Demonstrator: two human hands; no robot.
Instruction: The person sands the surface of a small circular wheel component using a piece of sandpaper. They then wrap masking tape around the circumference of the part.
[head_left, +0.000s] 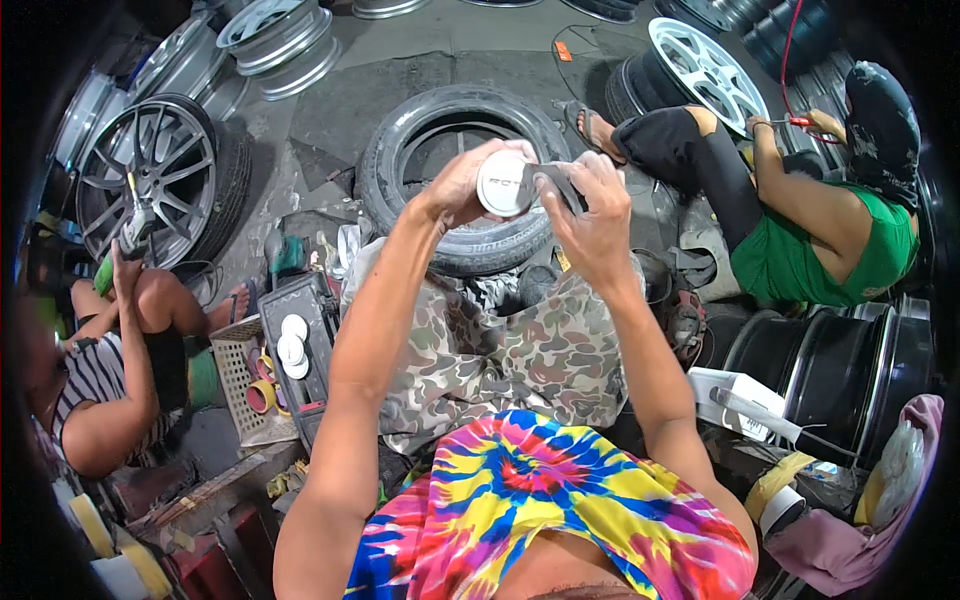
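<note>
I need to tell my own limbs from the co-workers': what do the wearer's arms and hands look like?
The left hand and right hand wear no gloves. The left forearm and right forearm show no sleeves, watch or cables. The tie-dye top, yellow, blue, red and pink, leaves the arms bare.

We've got a scuffed grey floor [460, 35] here, with a dark mat [335, 115] spread over part of it. Wheels pretty much ring the place: silver rims [285, 50] at upper left, a dark-spoked wheel [150, 185] below them, a white-spoked one [705, 72] at upper right, black rims [835, 360] lower right. We also see a red hose or cable [787, 60] hanging, and light glinting off the metal.
</note>
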